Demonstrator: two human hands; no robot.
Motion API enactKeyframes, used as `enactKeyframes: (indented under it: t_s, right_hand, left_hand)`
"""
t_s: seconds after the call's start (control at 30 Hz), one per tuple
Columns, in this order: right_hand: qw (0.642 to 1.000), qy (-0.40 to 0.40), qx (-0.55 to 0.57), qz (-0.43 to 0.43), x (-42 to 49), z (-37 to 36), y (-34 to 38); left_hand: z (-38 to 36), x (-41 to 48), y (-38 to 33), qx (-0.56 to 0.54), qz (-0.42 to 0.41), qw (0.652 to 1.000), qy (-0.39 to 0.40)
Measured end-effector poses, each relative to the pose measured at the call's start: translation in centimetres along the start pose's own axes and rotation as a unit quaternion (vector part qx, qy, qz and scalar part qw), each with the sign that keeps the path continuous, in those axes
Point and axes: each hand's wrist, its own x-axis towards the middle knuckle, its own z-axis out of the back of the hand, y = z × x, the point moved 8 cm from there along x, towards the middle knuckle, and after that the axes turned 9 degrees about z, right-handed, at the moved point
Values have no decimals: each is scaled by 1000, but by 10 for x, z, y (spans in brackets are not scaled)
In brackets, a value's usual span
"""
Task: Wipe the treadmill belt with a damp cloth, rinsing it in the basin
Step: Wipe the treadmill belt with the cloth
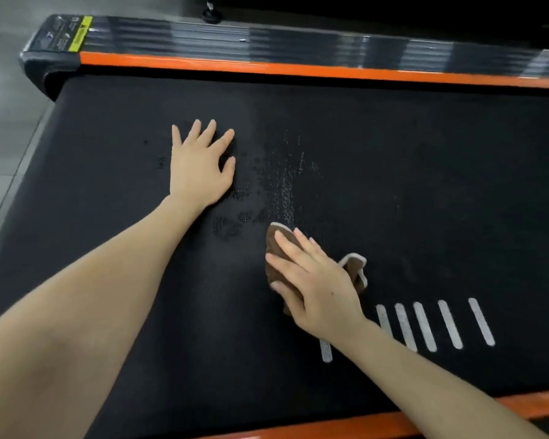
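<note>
Brown cloth (353,267), pale at its hem, lies bunched on the black treadmill belt (441,185) under my right hand (311,280). My fingers (290,245) stretch nearly straight across the cloth and press it down rather than curl round it. One fold pokes out ahead of the fingertips and another behind the knuckles. My left hand (200,172) lies flat and spread on the belt off to the left, well apart from the cloth, holding nothing and bracing me.

Just beyond the cloth a pale speckled streak (287,185) runs across the belt, with darker damp patches (232,226) beside it. I judge I am in the middle of the wiping step, working on that mark. White stripes (425,324) sit near my right wrist, and the orange side rail (267,67) runs along the far edge.

Next, I think, calls for a firm push of the cloth away from me, up through the streak, keeping my palm's weight on it. The basin is out of sight, so rinsing means leaving the belt.
</note>
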Motion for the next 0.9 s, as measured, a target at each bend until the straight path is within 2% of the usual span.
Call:
enactKeyframes:
  t_s: [0.13,0.2,0.33,0.47,0.57,0.63,0.67,0.77,0.83,0.9]
  right_hand:
    - [1000,-14,-12,2,-3,1,1]
    - [1000,-17,-10,1,-1,2,0]
    - [1000,-13,-16,-2,0,3,2]
    - [999,37,-22,9,6,3,0]
    - [998,12,32,-61,11,6,-3]
    - [998,-8,34,-46,-2,4,17]
    - [1000,1,30,0,-15,1,32]
    - [984,120,3,134,-71,-3,37]
    - [974,171,-23,145,-103,12,1]
    - [972,200,-31,120,-127,26,-29]
  left_hand:
    - [32,-52,-30,-54,-41,997,-34]
    - [35,-91,-34,-43,-46,998,-16]
    - [21,-151,-13,21,-5,999,47]
    - [6,-182,9,64,1,995,81]
    - [4,-184,11,56,8,995,82]
    - [5,-184,9,50,9,996,80]
    - [6,-184,9,49,9,996,77]
    - [6,-184,11,42,3,996,74]
    - [7,-184,10,40,-1,997,71]
    - [7,-184,10,40,1,997,67]
